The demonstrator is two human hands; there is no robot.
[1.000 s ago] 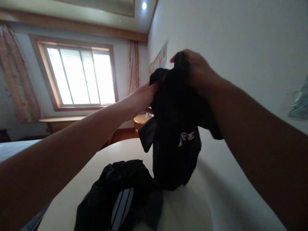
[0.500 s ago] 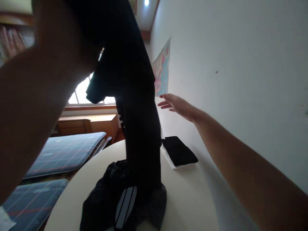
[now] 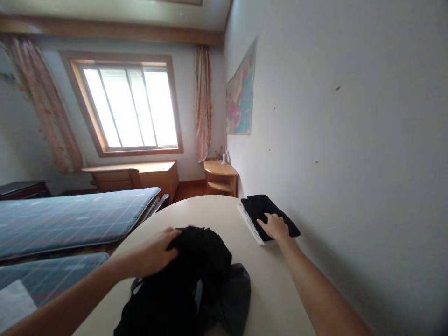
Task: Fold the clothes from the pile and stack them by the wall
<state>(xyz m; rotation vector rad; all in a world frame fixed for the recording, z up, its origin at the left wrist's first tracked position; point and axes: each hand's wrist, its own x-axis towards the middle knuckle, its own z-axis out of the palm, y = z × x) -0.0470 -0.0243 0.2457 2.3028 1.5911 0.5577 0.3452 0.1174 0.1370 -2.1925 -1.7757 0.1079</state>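
A heap of black clothing (image 3: 196, 261) with grey and white parts lies crumpled on the round cream table (image 3: 206, 205). At its upper left edge is my left hand (image 3: 157, 252), slightly blurred, with thumb and fingers apart against the cloth. Farther back, near the wall, lies a flat folded black garment (image 3: 261, 205) on top of something white (image 3: 250, 226) whose kind I cannot make out. My right hand (image 3: 276, 226) rests palm down on this folded garment, its fingers loosely spread.
The white wall (image 3: 350, 163) runs close along the table's right side. To the left are plaid mattresses (image 3: 80, 219), one with a white sheet (image 3: 16, 303) on it. A desk (image 3: 154, 168) and a corner shelf (image 3: 220, 170) stand at the back.
The black clothing that hung raised in my left hand has come down onto the heap. My right hand has moved from the air down onto the folded garment.
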